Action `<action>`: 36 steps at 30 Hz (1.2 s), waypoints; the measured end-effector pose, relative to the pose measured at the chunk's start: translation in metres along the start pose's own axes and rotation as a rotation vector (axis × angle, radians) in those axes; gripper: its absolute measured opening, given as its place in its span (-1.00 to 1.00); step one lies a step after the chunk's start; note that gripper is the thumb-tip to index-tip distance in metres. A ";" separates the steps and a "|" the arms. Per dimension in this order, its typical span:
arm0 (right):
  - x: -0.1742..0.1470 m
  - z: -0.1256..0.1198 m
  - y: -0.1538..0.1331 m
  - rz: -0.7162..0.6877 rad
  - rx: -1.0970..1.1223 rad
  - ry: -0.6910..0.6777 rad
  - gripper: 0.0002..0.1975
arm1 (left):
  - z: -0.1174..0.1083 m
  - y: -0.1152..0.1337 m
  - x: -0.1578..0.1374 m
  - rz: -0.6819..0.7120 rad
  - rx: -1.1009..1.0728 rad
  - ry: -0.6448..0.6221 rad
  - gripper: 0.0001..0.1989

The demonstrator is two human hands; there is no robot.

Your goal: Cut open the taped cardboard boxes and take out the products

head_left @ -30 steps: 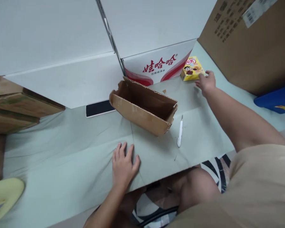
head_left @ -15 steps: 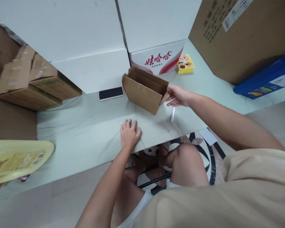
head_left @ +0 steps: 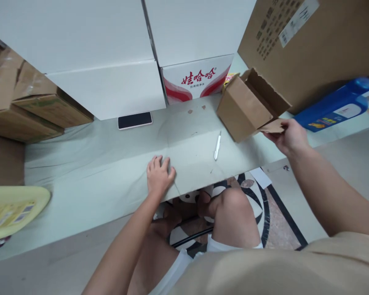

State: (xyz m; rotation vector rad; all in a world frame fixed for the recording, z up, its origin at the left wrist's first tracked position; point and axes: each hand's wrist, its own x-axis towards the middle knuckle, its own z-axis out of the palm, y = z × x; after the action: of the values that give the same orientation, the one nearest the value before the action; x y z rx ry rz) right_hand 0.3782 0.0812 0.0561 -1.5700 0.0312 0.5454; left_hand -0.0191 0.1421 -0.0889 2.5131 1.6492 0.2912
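My right hand (head_left: pixel 290 137) pinches a flap of a small brown cardboard box (head_left: pixel 242 108), whose top is open. The box stands tilted at the right of the cloth-covered table (head_left: pixel 126 164). My left hand (head_left: pixel 160 174) rests palm down on the table, fingers spread, holding nothing. Between the hands lies a slim white-handled craft knife (head_left: pixel 217 146). A few small brown scraps (head_left: pixel 190 111) are on the cloth behind it. The inside of the box is mostly hidden from this angle.
A phone (head_left: pixel 135 121) lies near white cartons (head_left: pixel 199 80) at the back. Beside my right hand is a blue bottle (head_left: pixel 332 106), with a large brown carton (head_left: pixel 310 49) behind. At left are taped boxes (head_left: pixel 39 98) and a yellow bottle (head_left: pixel 15 211). A yellow packet (head_left: pixel 228 78) is partly covered.
My right hand has carried the cardboard box to the right, uncovering the scraps and the whole craft knife. The box now partly hides the yellow packet. My left hand stays on the table.
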 end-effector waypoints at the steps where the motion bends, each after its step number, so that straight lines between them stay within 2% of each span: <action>1: 0.011 -0.002 -0.004 -0.011 -0.008 0.031 -0.76 | 0.001 0.000 0.000 0.000 0.004 0.007 -0.52; 6: 0.063 0.019 -0.016 -0.067 -0.025 0.071 -0.72 | 0.001 -0.003 0.000 0.029 0.024 0.019 -0.51; 12: 0.130 0.064 -0.033 -0.157 -0.233 -0.127 -0.43 | 0.000 -0.007 -0.002 0.067 0.062 0.003 -0.49; 17: 0.167 0.109 -0.030 -0.195 -0.310 -0.218 -0.39 | 0.004 -0.015 -0.005 0.108 0.096 0.013 -0.49; 20: 0.180 0.139 -0.017 -0.151 -0.459 -0.390 -0.33 | 0.005 -0.017 -0.004 0.112 0.094 0.015 -0.49; 22: 0.180 0.153 -0.005 -0.142 -0.664 -0.549 -0.36 | 0.005 -0.016 -0.003 0.093 0.085 0.011 -0.50; 25: 0.156 0.153 0.020 -0.321 -0.948 -0.682 -0.48 | 0.004 -0.011 -0.003 0.037 0.055 -0.014 -0.52; 27: 0.124 0.138 0.044 -0.453 -0.969 -0.705 -0.57 | 0.002 -0.006 -0.002 -0.005 0.025 -0.046 -0.52; 29: 0.081 0.114 0.077 -0.559 -0.961 -0.754 -0.59 | 0.000 -0.002 -0.001 -0.036 -0.005 -0.077 -0.53; 32: 0.000 0.084 0.140 -0.877 -0.923 -0.952 -0.54 | -0.002 0.001 -0.001 -0.056 -0.042 -0.092 -0.52; 34: -0.055 0.075 0.181 -1.019 -0.898 -1.078 -0.54 | -0.002 0.003 -0.003 -0.056 -0.071 -0.079 -0.52; 36: -0.098 0.075 0.211 -1.124 -0.959 -1.079 -0.53 | 0.000 0.005 -0.008 -0.051 -0.116 -0.059 -0.54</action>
State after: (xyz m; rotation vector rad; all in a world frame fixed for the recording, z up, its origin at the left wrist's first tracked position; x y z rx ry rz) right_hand 0.1946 0.1024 -0.1042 -1.6344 -2.0380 0.4140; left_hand -0.0177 0.1331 -0.0882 2.3688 1.6230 0.2956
